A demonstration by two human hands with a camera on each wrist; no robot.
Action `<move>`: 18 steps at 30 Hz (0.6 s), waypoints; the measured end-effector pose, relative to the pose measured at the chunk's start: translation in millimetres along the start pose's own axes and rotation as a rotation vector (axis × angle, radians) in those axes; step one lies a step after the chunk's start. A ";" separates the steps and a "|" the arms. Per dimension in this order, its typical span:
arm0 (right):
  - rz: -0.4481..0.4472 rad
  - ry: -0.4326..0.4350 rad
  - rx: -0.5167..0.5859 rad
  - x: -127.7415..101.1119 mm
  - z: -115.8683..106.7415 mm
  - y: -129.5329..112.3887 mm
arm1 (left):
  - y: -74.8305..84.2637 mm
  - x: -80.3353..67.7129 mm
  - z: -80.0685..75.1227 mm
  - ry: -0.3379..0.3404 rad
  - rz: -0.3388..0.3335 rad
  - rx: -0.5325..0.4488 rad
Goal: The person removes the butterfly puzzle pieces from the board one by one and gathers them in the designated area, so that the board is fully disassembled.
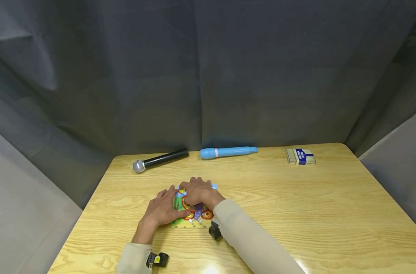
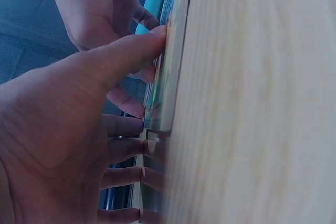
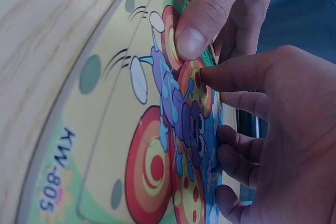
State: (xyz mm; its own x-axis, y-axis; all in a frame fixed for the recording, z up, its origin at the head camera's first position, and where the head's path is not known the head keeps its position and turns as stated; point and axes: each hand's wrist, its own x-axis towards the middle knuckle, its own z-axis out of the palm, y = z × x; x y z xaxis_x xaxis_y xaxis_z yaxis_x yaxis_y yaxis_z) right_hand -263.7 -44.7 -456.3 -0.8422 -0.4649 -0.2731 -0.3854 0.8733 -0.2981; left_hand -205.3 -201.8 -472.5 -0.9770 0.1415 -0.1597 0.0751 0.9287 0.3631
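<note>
A flat butterfly puzzle board (image 1: pixel 198 214), marked KW-805 in the right wrist view, lies on the table beneath both hands. My left hand (image 1: pixel 161 208) rests at its left side, with the thumb on the printed face and the other fingers stretched out past the edge. Over the upper part of the board, my right hand (image 1: pixel 196 192) holds its fingers bent. In the right wrist view its thumb (image 3: pixel 236 74) touches an upper wing of the purple-bodied butterfly (image 3: pixel 176 98), and its curled fingers meet the board's far side. Whether a loose piece sits between them cannot be seen.
Behind the hands lie a black microphone (image 1: pixel 165 158) with a silver head and a light blue microphone-shaped object (image 1: pixel 230 152). A bundle of thin sticks with a blue band (image 1: pixel 301 156) is at the back right. Dark cloth (image 1: pixel 201 76) hangs behind the wooden table (image 1: pixel 297 201).
</note>
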 end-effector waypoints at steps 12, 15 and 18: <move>-0.012 -0.014 0.042 3.7 -2.8 2.4 | -0.3 0.1 0.0 -0.004 -0.002 -0.002; -0.004 -0.020 0.054 5.1 -3.5 2.6 | -0.9 0.3 0.1 -0.010 0.002 0.003; -0.001 -0.013 0.071 6.5 -3.6 1.5 | -2.0 0.6 -0.2 -0.007 -0.003 0.006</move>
State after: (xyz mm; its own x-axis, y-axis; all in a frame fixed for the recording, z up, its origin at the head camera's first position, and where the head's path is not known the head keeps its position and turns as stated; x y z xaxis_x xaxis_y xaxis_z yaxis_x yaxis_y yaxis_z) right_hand -271.1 -45.9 -455.3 -0.8366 -0.4683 -0.2842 -0.3585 0.8604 -0.3623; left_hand -206.1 -203.6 -473.1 -0.9757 0.1411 -0.1677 0.0732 0.9311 0.3573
